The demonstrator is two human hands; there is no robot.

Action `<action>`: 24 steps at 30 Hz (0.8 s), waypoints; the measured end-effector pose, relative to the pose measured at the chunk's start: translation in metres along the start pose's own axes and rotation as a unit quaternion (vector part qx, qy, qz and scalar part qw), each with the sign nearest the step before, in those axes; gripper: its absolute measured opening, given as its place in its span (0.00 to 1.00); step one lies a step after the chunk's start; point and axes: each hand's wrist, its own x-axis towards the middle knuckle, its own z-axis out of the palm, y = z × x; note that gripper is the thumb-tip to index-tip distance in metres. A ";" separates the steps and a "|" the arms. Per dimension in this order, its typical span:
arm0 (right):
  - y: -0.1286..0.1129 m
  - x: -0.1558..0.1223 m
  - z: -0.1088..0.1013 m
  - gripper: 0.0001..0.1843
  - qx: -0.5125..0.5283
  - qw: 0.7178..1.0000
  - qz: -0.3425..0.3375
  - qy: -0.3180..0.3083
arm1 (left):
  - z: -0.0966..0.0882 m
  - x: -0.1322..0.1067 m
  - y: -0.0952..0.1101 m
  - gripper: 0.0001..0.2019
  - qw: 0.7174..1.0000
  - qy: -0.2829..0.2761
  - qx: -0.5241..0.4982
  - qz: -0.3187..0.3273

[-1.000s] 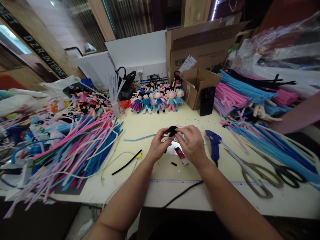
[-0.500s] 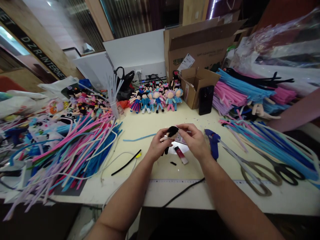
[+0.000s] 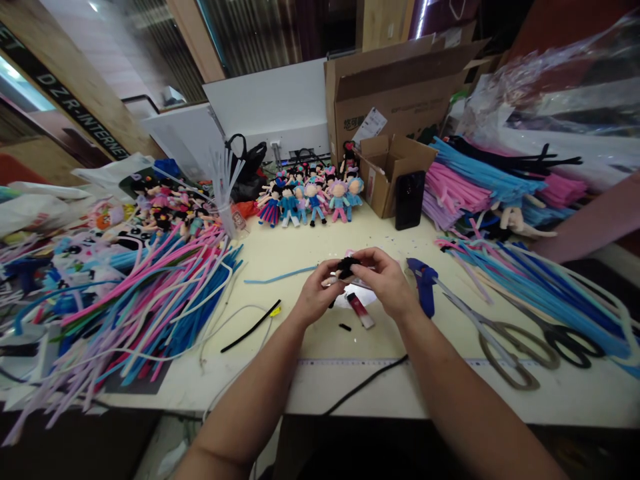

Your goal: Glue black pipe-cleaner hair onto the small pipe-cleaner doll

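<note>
Between my two hands is a small doll (image 3: 346,267) with a fuzzy black head and pale limbs, held above the table. My left hand (image 3: 318,288) pinches its pale body from the left. The fingers of my right hand (image 3: 383,275) are closed on the black head from the other side. Much of the doll is hidden by my fingers. Just below lie a red-and-clear lighter-like stick (image 3: 361,311) and a short black snippet (image 3: 345,327). A bright light patch shows on the table under my hands.
A blue glue gun (image 3: 423,285), large scissors (image 3: 493,327) and black-handled scissors (image 3: 575,340) lie at right. Fuzzy stems (image 3: 165,300) pile up at left, more at right. Finished dolls (image 3: 314,200) stand at the back beside a phone (image 3: 410,200) and cardboard boxes (image 3: 385,100).
My right fingers have shifted over the black head, and the doll has turned slightly between my hands. The whole view has moved a little.
</note>
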 end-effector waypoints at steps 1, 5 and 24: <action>0.000 0.000 -0.001 0.14 0.009 1.000 0.006 -0.003 | 0.000 0.000 -0.001 0.20 1.000 0.001 0.005 0.003; 0.000 0.000 -0.003 0.14 0.055 0.998 0.023 -0.023 | 0.000 0.000 0.000 0.19 1.000 0.004 0.010 -0.002; 0.006 0.005 -0.007 0.12 0.091 0.994 0.038 -0.036 | -0.001 0.000 0.003 0.19 1.000 0.006 0.016 0.003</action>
